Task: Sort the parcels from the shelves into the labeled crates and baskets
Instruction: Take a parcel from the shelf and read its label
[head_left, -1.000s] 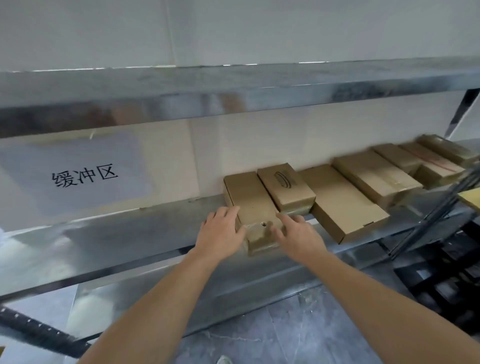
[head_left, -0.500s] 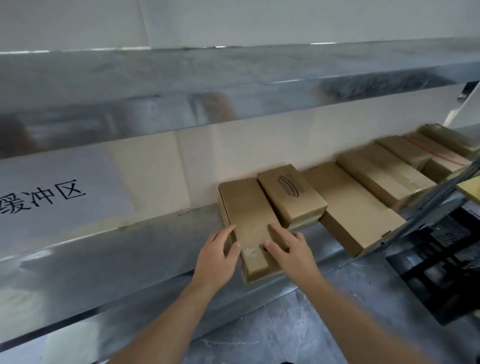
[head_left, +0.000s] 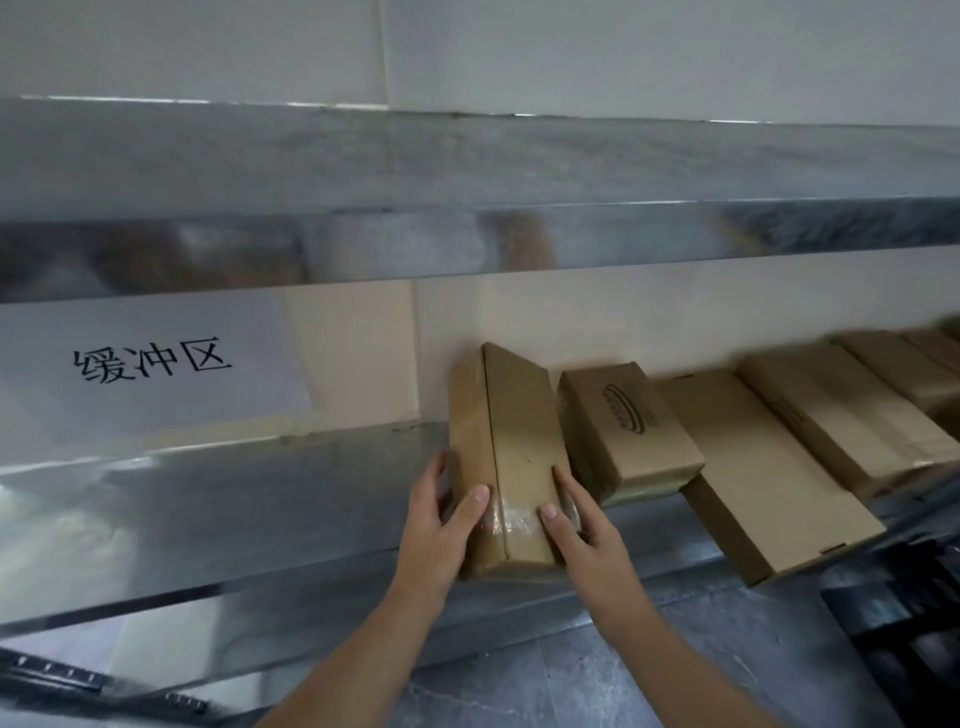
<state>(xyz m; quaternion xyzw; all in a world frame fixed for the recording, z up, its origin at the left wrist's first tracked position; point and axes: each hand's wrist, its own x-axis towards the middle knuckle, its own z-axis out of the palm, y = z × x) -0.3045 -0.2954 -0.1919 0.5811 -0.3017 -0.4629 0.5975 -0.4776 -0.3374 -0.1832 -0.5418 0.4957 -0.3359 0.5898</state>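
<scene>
Both hands clasp one parcel (head_left: 511, 457) at its near end on the metal shelf (head_left: 218, 499). The left hand (head_left: 441, 525) is wrapped round its left side, thumb on top; the right hand (head_left: 582, 525) presses its right side, thumb on the taped top. The parcel tilts, its left side showing. Just right of it lies a printed box (head_left: 623, 421), then a flat carton (head_left: 763, 467).

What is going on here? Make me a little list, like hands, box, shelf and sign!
left hand: grips the left side of the held box
right hand: grips its right side
held box: plain brown cardboard, tipped up on its edge, clear tape on the near end
printed box: right beside it, oval logo on top
flat box: further right, sticks out over the shelf edge
shelf: shiny metal
sign: black Chinese characters
</scene>
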